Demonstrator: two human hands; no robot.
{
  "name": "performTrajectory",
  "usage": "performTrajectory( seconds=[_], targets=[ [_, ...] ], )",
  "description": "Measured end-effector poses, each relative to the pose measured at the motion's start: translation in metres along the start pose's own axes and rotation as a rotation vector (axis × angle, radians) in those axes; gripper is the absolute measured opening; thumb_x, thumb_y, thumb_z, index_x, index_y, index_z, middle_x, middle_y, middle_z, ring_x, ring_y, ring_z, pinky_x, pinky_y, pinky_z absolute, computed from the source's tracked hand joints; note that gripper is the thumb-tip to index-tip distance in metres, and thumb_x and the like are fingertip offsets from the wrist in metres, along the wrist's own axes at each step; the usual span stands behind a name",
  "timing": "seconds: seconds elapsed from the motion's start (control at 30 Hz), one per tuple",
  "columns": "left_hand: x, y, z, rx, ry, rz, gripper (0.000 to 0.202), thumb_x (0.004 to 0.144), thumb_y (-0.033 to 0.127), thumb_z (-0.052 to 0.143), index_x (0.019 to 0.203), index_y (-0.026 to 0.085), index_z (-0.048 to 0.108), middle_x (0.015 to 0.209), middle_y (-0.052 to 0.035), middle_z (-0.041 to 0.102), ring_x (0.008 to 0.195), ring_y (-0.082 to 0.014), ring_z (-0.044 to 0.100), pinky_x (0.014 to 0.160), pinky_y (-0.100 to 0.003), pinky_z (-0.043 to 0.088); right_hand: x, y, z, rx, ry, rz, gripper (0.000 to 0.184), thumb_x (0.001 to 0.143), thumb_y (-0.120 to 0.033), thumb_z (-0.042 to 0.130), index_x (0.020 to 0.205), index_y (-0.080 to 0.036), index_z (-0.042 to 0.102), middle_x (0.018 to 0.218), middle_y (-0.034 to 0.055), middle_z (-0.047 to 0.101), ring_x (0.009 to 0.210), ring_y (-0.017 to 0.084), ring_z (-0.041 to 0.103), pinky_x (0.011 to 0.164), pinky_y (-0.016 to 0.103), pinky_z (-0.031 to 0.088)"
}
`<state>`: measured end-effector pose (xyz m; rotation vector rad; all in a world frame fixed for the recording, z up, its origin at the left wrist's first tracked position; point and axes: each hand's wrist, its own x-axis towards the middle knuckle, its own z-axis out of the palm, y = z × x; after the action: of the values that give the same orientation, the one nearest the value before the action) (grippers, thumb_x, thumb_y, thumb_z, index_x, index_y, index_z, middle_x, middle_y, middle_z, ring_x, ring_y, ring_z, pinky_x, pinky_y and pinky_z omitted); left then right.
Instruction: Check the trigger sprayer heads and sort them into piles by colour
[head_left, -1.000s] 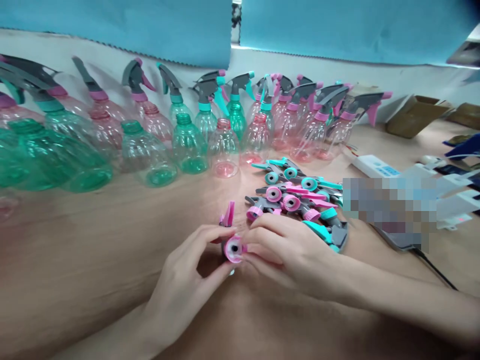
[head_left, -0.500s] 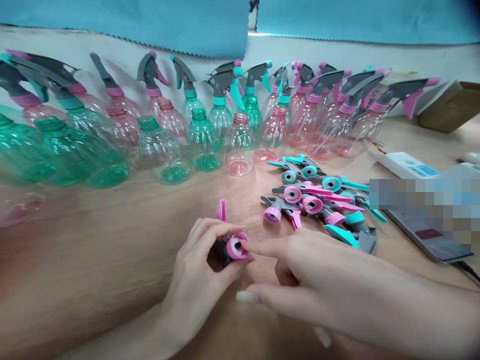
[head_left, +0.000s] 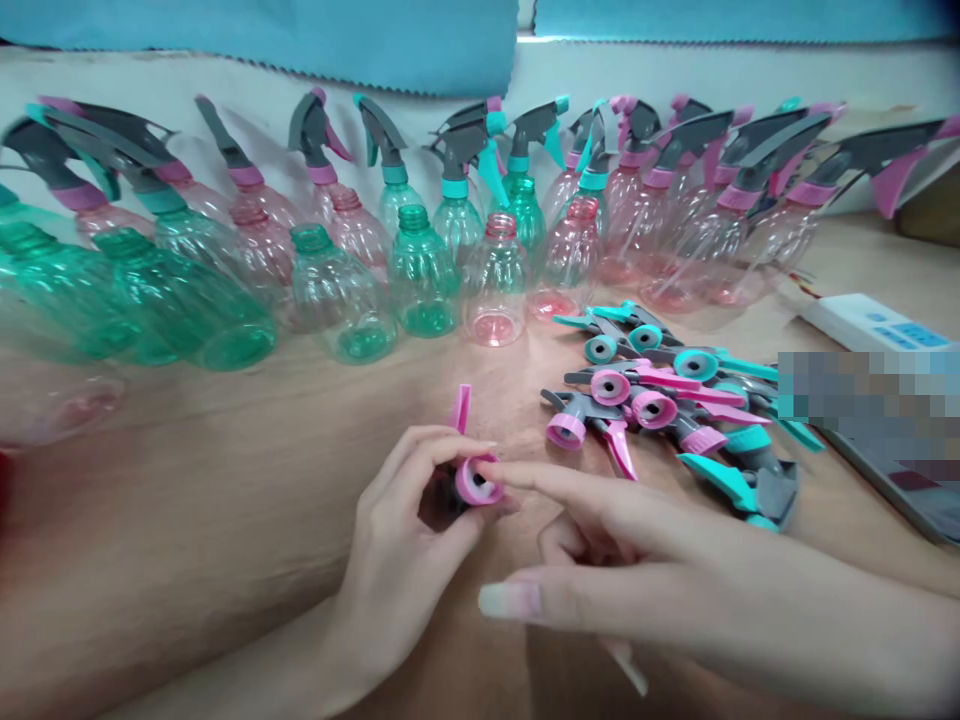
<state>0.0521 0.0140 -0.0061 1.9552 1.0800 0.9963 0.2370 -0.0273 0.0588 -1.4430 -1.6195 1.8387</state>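
Note:
My left hand (head_left: 401,545) is wrapped round a grey and pink trigger spray head (head_left: 468,492), its pink collar facing up towards me. The pink trigger sticks up behind my fingers, and most of the grey body is hidden by the hand. My right hand (head_left: 645,560) reaches in from the right with the index finger stretched out, its tip at the collar's opening. The thumb is held apart, while the other fingers curl underneath. A thin pale piece (head_left: 628,668) shows below that hand; I cannot tell what it is.
Loose spray heads (head_left: 652,408) in pink and turquoise lie piled right of my hands. Open bottles (head_left: 495,290) stand behind, with capped spray bottles (head_left: 634,235) further back. A phone-like device (head_left: 892,460), partly blurred out, and a white power strip (head_left: 881,325) lie right.
The view has shifted, so the bottles and pile sit further right. My right index fingertip has moved slightly further over the collar's opening. The left hand keeps its hold.

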Motion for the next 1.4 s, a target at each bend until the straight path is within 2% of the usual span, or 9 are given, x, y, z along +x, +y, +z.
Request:
performTrajectory(
  seconds=[0.1, 0.3, 0.5, 0.63, 0.8, 0.93, 1.13, 1.27, 1.4],
  targets=[
    [0.0, -0.001, 0.001, -0.045, -0.019, 0.003, 0.03, 0.078, 0.007, 0.063, 0.1, 0.029, 0.06, 0.101, 0.003, 0.054, 0.093, -0.0112, 0.057, 0.078, -0.02, 0.048, 0.003, 0.002, 0.001, -0.126, 0.078, -0.075, 0.039, 0.086, -0.057, 0.048, 0.115, -0.031, 0.056, 0.07, -0.006, 0.052, 0.06, 0.008, 0.048, 0.053, 0.02, 0.037],
    [-0.001, -0.003, 0.003, -0.047, -0.095, -0.062, 0.04, 0.079, 0.006, 0.062, 0.109, 0.033, 0.057, 0.106, 0.004, 0.057, 0.096, -0.0125, 0.059, 0.083, -0.023, 0.048, 0.01, 0.015, 0.013, -0.885, 0.46, -0.285, 0.033, 0.084, -0.033, 0.056, 0.116, -0.026, 0.057, 0.073, 0.0014, 0.064, 0.063, 0.021, 0.057, 0.066, 0.041, 0.043],
    [0.001, 0.0, 0.0, 0.04, -0.127, -0.036, 0.034, 0.08, 0.012, 0.064, 0.108, 0.032, 0.059, 0.104, 0.0038, 0.06, 0.095, -0.0145, 0.059, 0.082, -0.026, 0.048, 0.01, 0.022, 0.015, -1.082, 0.519, -0.473, 0.036, 0.082, -0.016, 0.054, 0.117, -0.012, 0.058, 0.069, 0.0053, 0.068, 0.058, 0.024, 0.065, 0.053, 0.035, 0.049],
    [0.002, 0.001, -0.001, 0.104, -0.106, 0.013, 0.031, 0.078, 0.01, 0.066, 0.1, 0.032, 0.06, 0.103, 0.0052, 0.059, 0.099, -0.0141, 0.056, 0.085, -0.025, 0.045, 0.002, 0.027, 0.02, -1.171, 0.554, -0.444, 0.041, 0.087, -0.027, 0.05, 0.121, -0.005, 0.055, 0.061, 0.0057, 0.066, 0.048, 0.023, 0.062, 0.04, 0.032, 0.045],
    [0.001, 0.002, -0.001, 0.12, -0.102, -0.033, 0.03, 0.076, 0.009, 0.067, 0.093, 0.031, 0.059, 0.093, 0.0076, 0.059, 0.083, -0.0107, 0.058, 0.071, -0.022, 0.046, -0.009, 0.03, 0.026, -1.064, 0.339, -0.338, 0.077, 0.087, -0.056, 0.044, 0.14, 0.0, 0.033, 0.061, 0.0085, 0.067, 0.04, 0.018, 0.056, 0.029, 0.025, 0.034],
    [0.001, 0.002, 0.001, 0.113, -0.09, -0.027, 0.025, 0.075, 0.012, 0.068, 0.091, 0.03, 0.059, 0.088, 0.0062, 0.059, 0.079, -0.012, 0.058, 0.068, -0.024, 0.046, -0.01, 0.026, 0.023, -0.799, 0.245, -0.241, 0.082, 0.086, -0.052, 0.048, 0.146, -0.007, 0.017, 0.05, -0.001, 0.06, 0.034, 0.014, 0.049, 0.027, 0.021, 0.029],
    [0.003, 0.0, 0.002, 0.049, -0.113, -0.081, 0.018, 0.074, 0.016, 0.068, 0.088, 0.025, 0.06, 0.085, 0.0029, 0.063, 0.075, -0.0156, 0.059, 0.065, -0.028, 0.047, -0.001, 0.014, 0.021, -0.831, 0.407, -0.271, 0.062, 0.076, -0.053, 0.06, 0.126, -0.016, 0.055, 0.076, 0.0099, 0.068, 0.06, 0.024, 0.064, 0.052, 0.035, 0.049],
    [0.004, -0.001, 0.002, -0.032, -0.118, -0.15, 0.017, 0.075, 0.016, 0.066, 0.089, 0.023, 0.059, 0.085, 0.0018, 0.065, 0.076, -0.0156, 0.061, 0.067, -0.028, 0.049, 0.004, 0.003, 0.019, -0.749, 0.333, -0.213, 0.063, 0.075, -0.051, 0.063, 0.13, -0.021, 0.051, 0.074, 0.0055, 0.069, 0.067, 0.025, 0.065, 0.063, 0.037, 0.05],
    [0.003, -0.003, 0.002, -0.093, -0.099, -0.187, 0.019, 0.076, 0.017, 0.066, 0.092, 0.024, 0.057, 0.082, 0.0035, 0.062, 0.073, -0.0135, 0.06, 0.066, -0.026, 0.049, 0.009, 0.002, 0.017, -0.523, 0.312, -0.132, 0.054, 0.081, -0.04, 0.061, 0.131, -0.024, 0.049, 0.057, -0.0031, 0.062, 0.054, 0.017, 0.06, 0.049, 0.026, 0.044]
  ],
)
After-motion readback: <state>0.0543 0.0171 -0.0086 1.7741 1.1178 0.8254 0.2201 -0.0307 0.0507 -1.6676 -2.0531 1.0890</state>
